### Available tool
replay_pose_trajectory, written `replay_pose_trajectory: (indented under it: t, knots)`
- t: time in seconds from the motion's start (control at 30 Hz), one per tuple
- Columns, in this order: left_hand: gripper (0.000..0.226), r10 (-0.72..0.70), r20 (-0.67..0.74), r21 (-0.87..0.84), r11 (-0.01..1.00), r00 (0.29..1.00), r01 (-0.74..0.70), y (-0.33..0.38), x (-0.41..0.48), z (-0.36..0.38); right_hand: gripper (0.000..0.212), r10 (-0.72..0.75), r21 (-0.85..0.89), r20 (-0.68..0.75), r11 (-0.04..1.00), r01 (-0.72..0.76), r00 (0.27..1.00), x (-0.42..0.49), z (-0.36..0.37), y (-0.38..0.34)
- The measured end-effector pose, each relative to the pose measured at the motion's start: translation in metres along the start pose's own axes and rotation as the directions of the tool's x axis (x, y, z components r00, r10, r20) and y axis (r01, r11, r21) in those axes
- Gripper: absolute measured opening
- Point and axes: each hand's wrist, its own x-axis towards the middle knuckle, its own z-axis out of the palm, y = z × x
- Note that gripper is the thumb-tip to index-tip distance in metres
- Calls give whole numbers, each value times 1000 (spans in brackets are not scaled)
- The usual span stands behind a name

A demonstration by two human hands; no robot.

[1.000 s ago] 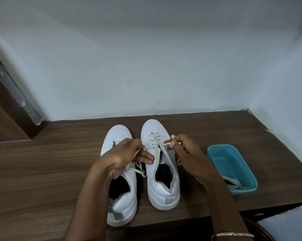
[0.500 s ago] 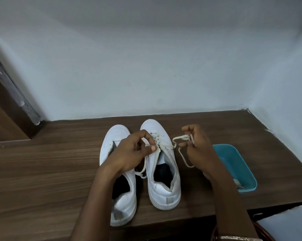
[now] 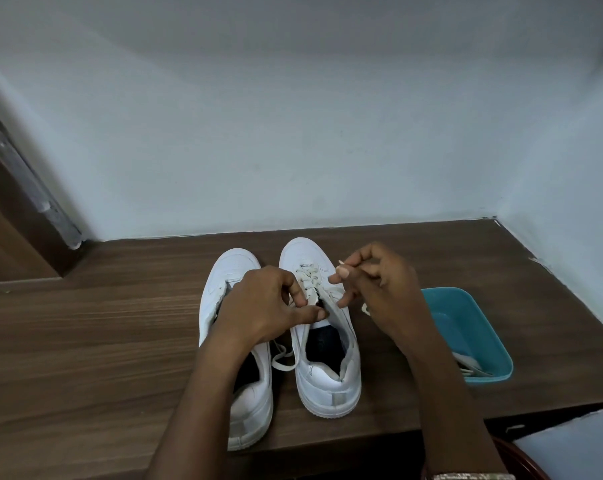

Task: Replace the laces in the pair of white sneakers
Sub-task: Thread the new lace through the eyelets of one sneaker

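While both hands work over the right sneaker (image 3: pixel 331 379), the lace (image 3: pixel 307 279) sits between them, threaded across the front eyelets of that shoe.

Left hand (image 3: pixel 265 306): over the gap between the two shoes, fingers curled in toward the thumb at the left edge of the lace row. It looks like a pinch on the lace. A loose loop of it comes out from under the hand and lies between the shoes. The exact contact point is hidden by the knuckles.

Right hand (image 3: pixel 383 282): just right of the same sneaker's forefoot, raised a little. Thumb and forefinger pinch the lace tip, which pokes out toward the toe. The other fingers are curled. A short bit of lace shows under the palm.

Positions: both sneakers are on the wooden table (image 3: pixel 85 341), toes to the wall (image 3: pixel 293 133), heels to the person. Left sneaker (image 3: pixel 248 414) is just beside the right one, partly under the left forearm.

Counts:
- sneakers: 2
- hands: 2, both gripping
- lace in work: 1
- teal tray (image 3: pixel 480 320): 1, right of the right forearm, near the table edge
- spare laces (image 3: pixel 471 366) in the tray's near end: bundled, number cannot tell
- bracelet (image 3: pixel 473 476): 1, on the right wrist at the frame's bottom edge
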Motion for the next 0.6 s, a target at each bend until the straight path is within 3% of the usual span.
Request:
replay_pose_trajectory:
  t: [0.13,0.3,0.5,0.6]
  knots:
    - [40,-35,54,-17,999,998,36,-2,-2,-1,11,-4,103,40,995,0,999,0,2,-7]
    - [22,-56,111,-176,982,992,75,-1,-1,-3,9,47,58,219,996,-61,975,-1,3,-4]
    - [14,-216,192,-460,842,957,283,-5,-5,-10,14,77,55,214,994,-91,974,-2,2,-2]
    - [7,-250,223,-491,806,942,330,-5,-5,-10,8,64,94,194,992,-83,979,-2,9,0]
